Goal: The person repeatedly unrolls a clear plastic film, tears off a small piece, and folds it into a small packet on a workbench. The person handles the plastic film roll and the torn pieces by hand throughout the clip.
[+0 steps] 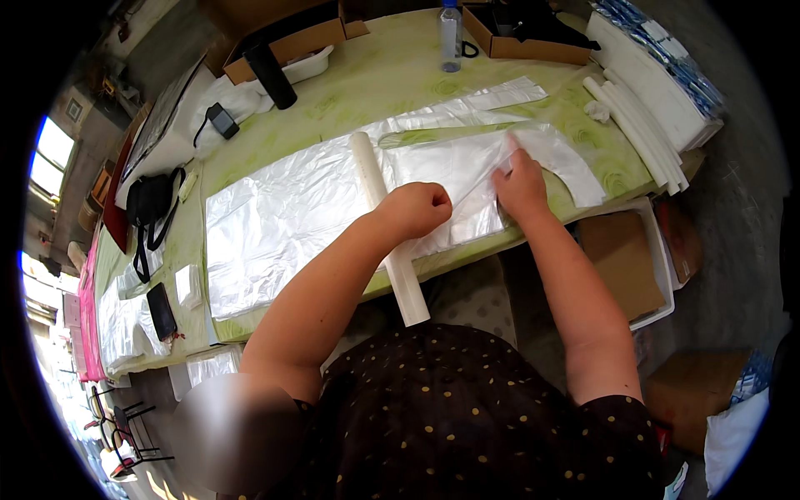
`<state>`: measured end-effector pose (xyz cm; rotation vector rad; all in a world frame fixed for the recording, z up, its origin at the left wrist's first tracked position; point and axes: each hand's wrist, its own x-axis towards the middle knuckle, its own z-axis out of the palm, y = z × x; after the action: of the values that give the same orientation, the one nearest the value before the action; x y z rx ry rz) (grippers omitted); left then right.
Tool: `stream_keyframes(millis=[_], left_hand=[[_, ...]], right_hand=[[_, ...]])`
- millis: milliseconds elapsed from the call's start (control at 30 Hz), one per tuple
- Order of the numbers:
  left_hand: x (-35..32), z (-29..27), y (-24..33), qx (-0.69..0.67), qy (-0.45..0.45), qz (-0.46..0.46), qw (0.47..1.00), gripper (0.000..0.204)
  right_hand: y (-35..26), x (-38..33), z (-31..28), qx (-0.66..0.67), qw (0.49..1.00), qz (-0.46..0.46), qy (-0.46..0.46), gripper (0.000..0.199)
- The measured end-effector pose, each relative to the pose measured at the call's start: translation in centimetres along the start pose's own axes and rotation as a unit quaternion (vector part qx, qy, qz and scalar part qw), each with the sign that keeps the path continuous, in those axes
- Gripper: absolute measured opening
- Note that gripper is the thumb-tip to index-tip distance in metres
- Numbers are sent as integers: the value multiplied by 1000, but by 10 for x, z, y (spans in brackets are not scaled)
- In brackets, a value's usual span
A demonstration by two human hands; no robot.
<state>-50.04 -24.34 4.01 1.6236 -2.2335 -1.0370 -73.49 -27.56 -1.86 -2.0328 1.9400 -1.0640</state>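
Note:
A shiny, see-through plastic bag (283, 212) lies spread across the table, with two long handle strips at its right end. Across it rests a pale white tube (365, 162), slanting toward me and sticking out past the table's near edge. My left hand (414, 210) is curled into a fist over the tube and the bag; whatever its fingers hold is hidden. Farther right, my right hand (523, 185) lies on the plastic near the base of the handles. Its index finger points away from me, and the thumb stands apart from it.
The green patterned tablecloth (375, 58) covers the table. A bottle (450, 37) and cardboard boxes (533, 50) stand at the back, near a black cylinder (271, 77). Several white rolls (637, 133) lie right. Left are a black bag (152, 200) and a phone (162, 311).

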Motion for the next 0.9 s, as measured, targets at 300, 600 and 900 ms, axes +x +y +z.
stream_keyframes(millis=[300, 600, 900], left_hand=[[25, 6, 21, -353, 85, -46, 931, 59], [32, -20, 24, -598, 156, -33, 785, 17], [-116, -126, -140, -584, 349, -69, 730, 10]], right_hand=[[-9, -2, -13, -38, 966, -247, 68, 73], [21, 7, 11, 35, 982, -170, 76, 62], [22, 8, 16, 56, 988, -94, 105, 54]])
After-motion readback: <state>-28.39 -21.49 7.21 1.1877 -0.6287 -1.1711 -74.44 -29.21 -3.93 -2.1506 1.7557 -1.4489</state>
